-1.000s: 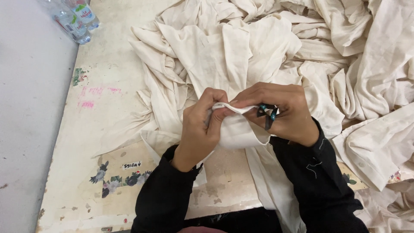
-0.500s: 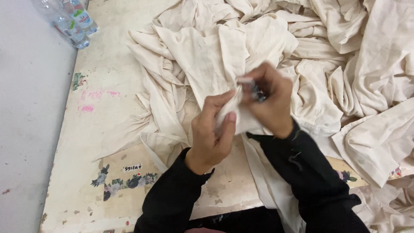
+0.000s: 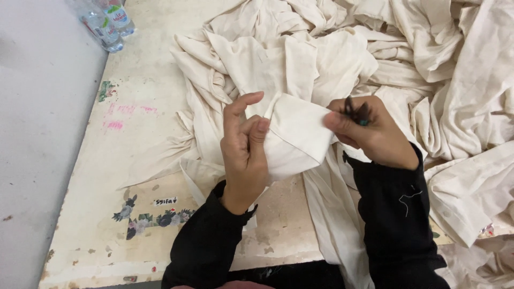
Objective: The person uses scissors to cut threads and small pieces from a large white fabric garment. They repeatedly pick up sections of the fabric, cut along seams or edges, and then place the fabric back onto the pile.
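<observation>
A cream cloth piece [image 3: 294, 134] is stretched between both hands above a worn table [image 3: 134, 160]. My left hand [image 3: 245, 152] pinches its folded left edge between thumb and fingers. My right hand [image 3: 369, 131] grips the right edge and also holds a small dark tool with a teal tip [image 3: 356, 111], likely thread snips. Both arms wear black sleeves, and a loose pale thread lies on the right sleeve.
A large heap of cream garments [image 3: 428, 80] covers the right and far part of the table. Two plastic water bottles [image 3: 107, 24] lie at the far left corner. A flower sticker [image 3: 150, 217] marks the near tabletop. Grey floor [image 3: 37, 134] runs along the left.
The hands have drawn apart, spreading the cloth edge out between them. The right hand has moved to the right with the tool still in it.
</observation>
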